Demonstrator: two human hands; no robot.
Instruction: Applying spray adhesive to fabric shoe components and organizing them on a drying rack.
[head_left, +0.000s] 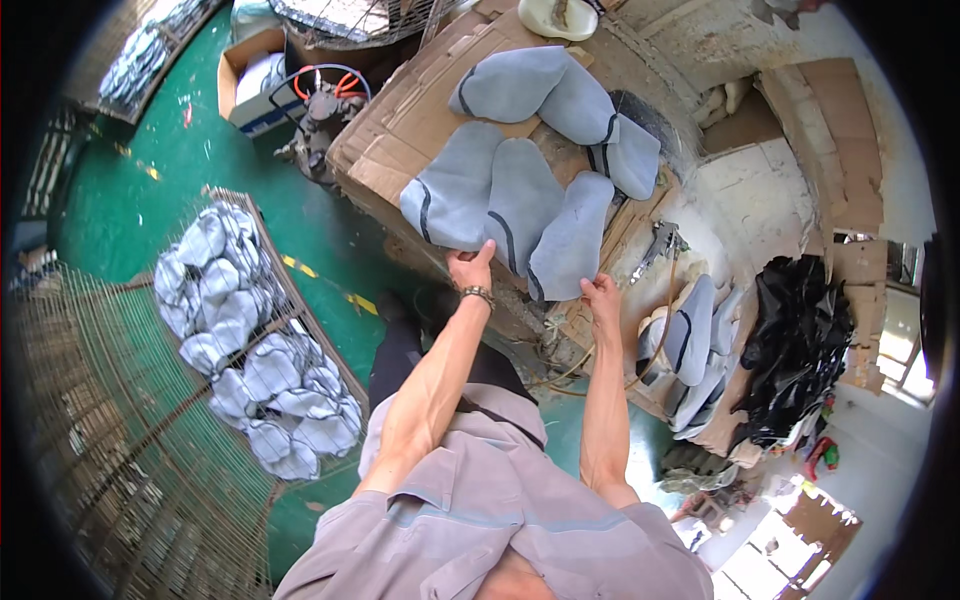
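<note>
Several flat, grey, sock-shaped fabric liners with black stripes lie on a cardboard-topped bench. My left hand [472,266] is closed at the lower edge of the left liner [452,185], its thumb on top, close beside the middle liner [524,200]. My right hand [601,300] pinches the lower right corner of the right liner [574,232]. The fingertips under the fabric are hidden at both hands. Farther back, a grey liner [510,82] partly overlaps another [580,105], and a smaller-looking one [632,160] lies to their right.
Cardboard [400,130] covers the bench, with a white dish [556,18] at its far edge. A wire rack [110,380] and piles of grey liners [225,280] stand left on the green floor. At right are more liners [690,330], a thin hose [668,300] and black plastic sheeting [800,340].
</note>
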